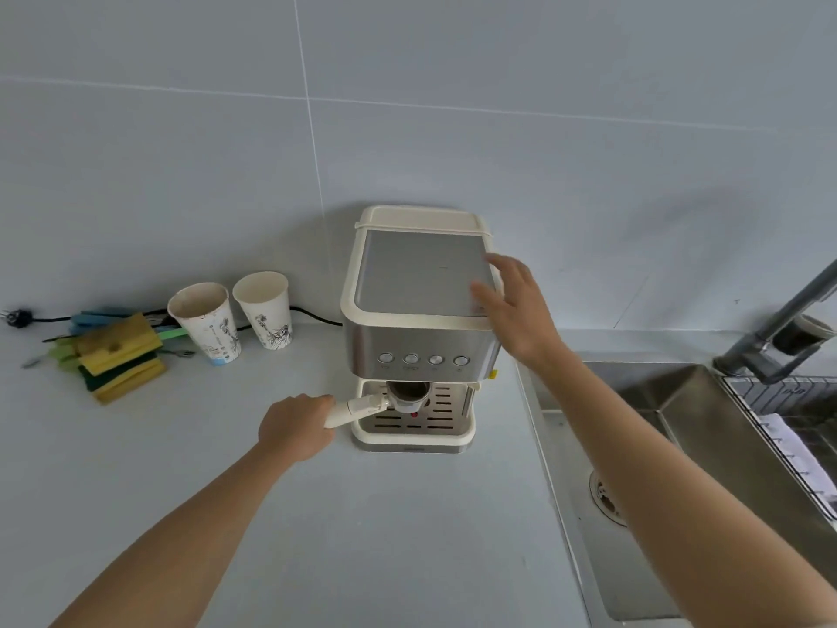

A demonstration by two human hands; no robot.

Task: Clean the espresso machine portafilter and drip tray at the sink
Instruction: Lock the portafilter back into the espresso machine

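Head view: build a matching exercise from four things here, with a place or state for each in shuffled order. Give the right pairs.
1. left hand
2. right hand
3. paper cups
4. sponges

A. lies flat on top of the espresso machine
B. grips the portafilter handle
C. stacked at the far left of the counter
D. stand upright between the sponges and the machine

Pairs: 1-B, 2-A, 3-D, 4-C

My espresso machine point(421, 274) is cream and silver, its portafilter handle point(358, 409) cream too. 2 white paper cups point(206, 324) carry dark line drawings. The sponges point(120, 360) are yellow and green, on my pale grey desk point(407, 537).
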